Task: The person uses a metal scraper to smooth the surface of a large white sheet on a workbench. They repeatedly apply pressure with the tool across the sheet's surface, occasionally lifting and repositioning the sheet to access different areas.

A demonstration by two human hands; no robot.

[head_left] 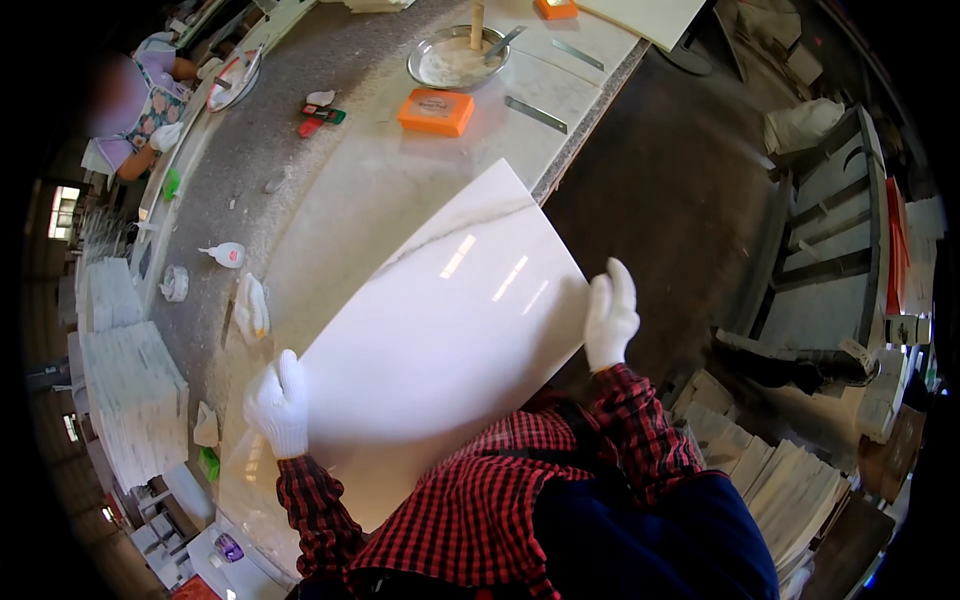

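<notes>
A glossy white tile (450, 300) with a grey vein near its far edge lies slanted before me, reflecting bright streaks of light. My left hand (278, 403), in a white knit glove, grips its left edge with the fingers together. On the opposite edge my right hand (610, 318), gloved the same way, holds the tile with its fingers pointing up and away. The tile's right side reaches past the table edge. Its near edge is close to my checked apron, and what supports it underneath is hidden.
Beyond the tile on the worktable (350, 210) are an orange box (436, 112), a metal bowl (440, 68) of pale paste and a flat metal strip (537, 114). A squeeze bottle (224, 254) and a spare glove (251, 306) lie left. A co-worker (140, 110) sits far left; a metal rack (825, 240) stands right.
</notes>
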